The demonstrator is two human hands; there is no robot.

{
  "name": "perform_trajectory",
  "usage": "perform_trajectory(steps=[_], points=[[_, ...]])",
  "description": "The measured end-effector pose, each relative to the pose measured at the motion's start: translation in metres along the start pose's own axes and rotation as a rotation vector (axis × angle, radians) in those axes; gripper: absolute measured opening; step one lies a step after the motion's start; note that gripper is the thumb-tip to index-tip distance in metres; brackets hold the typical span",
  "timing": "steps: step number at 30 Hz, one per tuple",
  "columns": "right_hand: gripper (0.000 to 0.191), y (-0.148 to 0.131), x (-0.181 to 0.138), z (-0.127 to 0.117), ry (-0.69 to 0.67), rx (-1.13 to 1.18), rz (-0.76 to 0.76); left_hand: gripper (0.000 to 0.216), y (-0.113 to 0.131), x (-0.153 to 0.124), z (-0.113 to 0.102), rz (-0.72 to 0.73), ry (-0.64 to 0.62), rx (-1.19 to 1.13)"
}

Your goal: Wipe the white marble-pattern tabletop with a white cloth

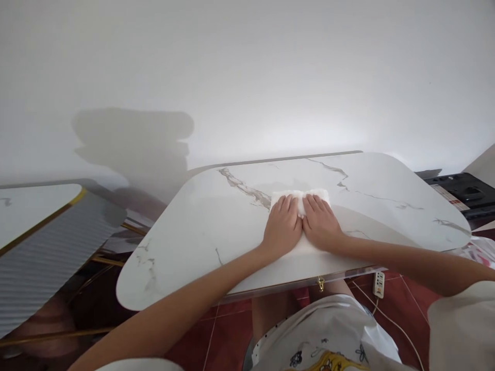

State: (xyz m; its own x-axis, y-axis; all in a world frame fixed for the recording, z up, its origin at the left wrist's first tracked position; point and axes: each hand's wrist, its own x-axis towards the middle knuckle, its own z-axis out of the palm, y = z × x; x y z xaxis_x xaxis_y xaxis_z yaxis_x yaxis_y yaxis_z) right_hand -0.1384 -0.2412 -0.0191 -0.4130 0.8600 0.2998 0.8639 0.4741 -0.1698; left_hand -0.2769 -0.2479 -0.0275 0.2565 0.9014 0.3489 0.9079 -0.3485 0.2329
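Observation:
A folded white cloth lies on the white marble-patterned tabletop, a little right of its middle. My left hand rests flat on the cloth's left part, fingers stretched forward. Beside it, my right hand presses flat on the right part in the same way. Both thumbs point inward and nearly touch. The cloth shows mainly beyond the fingertips and between the hands; the rest is hidden under the palms.
Behind the tabletop rises a pale wall. At left stands another white table with a gold edge and ribbed side. A black appliance is at the right. A power strip with a cable lies on the red tiled floor.

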Motion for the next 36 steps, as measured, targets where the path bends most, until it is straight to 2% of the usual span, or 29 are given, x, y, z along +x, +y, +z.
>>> perform_trajectory(steps=[4,7,14,18,22,26,30,36], points=[[0.053,-0.004,-0.027,-0.002,0.033,0.008,-0.059,0.053,0.014,-0.027,-0.005,-0.074,-0.002,-0.079],[0.052,-0.001,-0.038,-0.003,0.054,0.033,-0.065,0.056,0.025,-0.034,-0.010,-0.140,-0.049,-0.156],[0.053,0.033,-0.055,-0.013,-0.003,0.062,-0.066,0.064,0.064,-0.027,-0.009,-0.211,-0.105,-0.294],[0.053,0.048,-0.054,-0.016,-0.005,0.040,-0.043,0.067,0.072,-0.017,0.001,-0.189,-0.129,-0.305],[0.053,0.054,-0.028,-0.013,-0.038,0.008,-0.029,0.057,0.059,0.009,0.011,-0.130,-0.042,-0.226],[0.048,0.064,0.019,-0.007,-0.033,0.007,-0.011,0.043,0.036,0.054,0.021,-0.077,0.017,-0.126],[0.041,0.076,0.069,0.003,-0.010,0.015,0.012,0.032,0.010,0.100,0.030,-0.055,0.050,-0.077],[0.031,0.093,0.131,0.013,-0.019,0.054,0.002,0.030,-0.025,0.157,0.039,-0.053,0.041,-0.075]])
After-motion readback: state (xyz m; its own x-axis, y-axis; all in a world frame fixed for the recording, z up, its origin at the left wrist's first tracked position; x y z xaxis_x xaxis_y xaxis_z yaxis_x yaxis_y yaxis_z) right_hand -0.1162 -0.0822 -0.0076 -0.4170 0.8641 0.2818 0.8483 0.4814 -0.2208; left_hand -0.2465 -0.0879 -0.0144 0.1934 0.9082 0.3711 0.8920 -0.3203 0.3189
